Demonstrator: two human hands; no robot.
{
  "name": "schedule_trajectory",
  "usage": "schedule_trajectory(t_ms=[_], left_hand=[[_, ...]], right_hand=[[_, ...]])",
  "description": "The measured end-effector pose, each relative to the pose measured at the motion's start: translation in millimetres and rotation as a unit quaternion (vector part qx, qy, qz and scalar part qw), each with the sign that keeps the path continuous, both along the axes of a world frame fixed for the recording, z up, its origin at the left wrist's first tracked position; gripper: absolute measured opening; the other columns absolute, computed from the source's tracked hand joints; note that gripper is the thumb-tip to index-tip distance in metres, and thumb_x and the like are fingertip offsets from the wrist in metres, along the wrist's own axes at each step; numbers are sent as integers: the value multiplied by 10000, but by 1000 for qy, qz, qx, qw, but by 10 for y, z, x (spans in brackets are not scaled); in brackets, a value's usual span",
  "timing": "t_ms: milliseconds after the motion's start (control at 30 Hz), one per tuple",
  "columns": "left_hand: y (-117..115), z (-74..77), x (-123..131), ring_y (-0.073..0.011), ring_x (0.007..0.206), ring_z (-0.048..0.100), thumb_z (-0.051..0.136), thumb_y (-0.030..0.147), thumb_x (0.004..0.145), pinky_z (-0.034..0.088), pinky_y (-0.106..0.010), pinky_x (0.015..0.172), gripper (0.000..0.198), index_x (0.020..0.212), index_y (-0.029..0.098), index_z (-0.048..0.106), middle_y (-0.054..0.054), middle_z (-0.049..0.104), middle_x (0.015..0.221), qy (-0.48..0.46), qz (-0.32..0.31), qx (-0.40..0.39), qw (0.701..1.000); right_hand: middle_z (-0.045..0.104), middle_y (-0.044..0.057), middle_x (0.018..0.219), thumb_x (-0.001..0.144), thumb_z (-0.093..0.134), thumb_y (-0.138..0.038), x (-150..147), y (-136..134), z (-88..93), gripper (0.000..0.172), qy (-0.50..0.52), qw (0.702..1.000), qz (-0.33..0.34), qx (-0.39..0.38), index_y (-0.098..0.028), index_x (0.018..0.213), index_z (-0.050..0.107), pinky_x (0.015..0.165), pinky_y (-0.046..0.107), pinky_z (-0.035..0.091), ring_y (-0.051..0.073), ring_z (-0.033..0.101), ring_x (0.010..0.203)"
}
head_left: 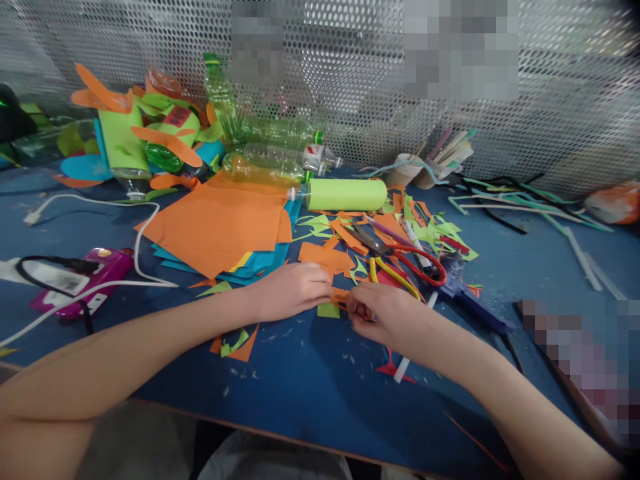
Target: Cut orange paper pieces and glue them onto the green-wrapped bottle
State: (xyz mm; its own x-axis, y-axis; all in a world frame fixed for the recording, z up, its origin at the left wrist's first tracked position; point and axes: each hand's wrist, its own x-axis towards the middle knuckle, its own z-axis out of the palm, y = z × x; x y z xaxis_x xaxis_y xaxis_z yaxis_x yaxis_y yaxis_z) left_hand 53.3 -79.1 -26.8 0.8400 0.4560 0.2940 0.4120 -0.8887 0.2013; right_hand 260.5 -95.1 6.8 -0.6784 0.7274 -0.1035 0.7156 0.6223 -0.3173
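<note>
My left hand (293, 290) rests on the blue table (310, 380), its fingers curled and pinching one end of a small orange paper piece (341, 295). My right hand (383, 313) meets it from the right, fingers closed on the other end of the same piece. A light green scrap (329, 310) lies just under the two hands. Red-handled scissors (417, 263) and yellow-handled scissors (393, 273) lie just beyond my right hand among paper offcuts.
Orange sheets (220, 223) lie on blue ones at centre left. A bottle wrapped in green paper (345, 194) lies behind, with clear bottles (270, 153) and decorated bottles (150, 133) by the mesh wall. A pink device (85, 280) with cables sits left. Straws (525, 203) lie right.
</note>
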Motion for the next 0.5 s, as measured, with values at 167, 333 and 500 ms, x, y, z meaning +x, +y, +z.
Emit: schedule_trajectory(t_ms=[167,333,500], left_hand=[[1,-10,-7,-188,877,545,357,236,925,454,-310,769,278,954,123,609,-88,624,907,11,6,5,1000],[-14,8,-1,-186,876,543,365,229,922,448,-305,761,268,950,137,615,-85,616,913,24,4,23,999],[-19,27,10,-180,878,548,344,234,930,451,-293,740,293,942,136,620,-97,604,927,30,25,8,999]], right_hand=[[588,45,810,845,513,-178,28,54,-46,70,47,997,42,52,-177,849,583,705,287,452,168,567,789],[605,43,792,843,508,-143,9,56,-68,102,32,998,30,52,-173,833,604,690,280,466,161,585,763],[616,44,782,831,525,-128,-4,44,-47,109,24,999,0,32,-168,828,626,697,282,465,167,589,768]])
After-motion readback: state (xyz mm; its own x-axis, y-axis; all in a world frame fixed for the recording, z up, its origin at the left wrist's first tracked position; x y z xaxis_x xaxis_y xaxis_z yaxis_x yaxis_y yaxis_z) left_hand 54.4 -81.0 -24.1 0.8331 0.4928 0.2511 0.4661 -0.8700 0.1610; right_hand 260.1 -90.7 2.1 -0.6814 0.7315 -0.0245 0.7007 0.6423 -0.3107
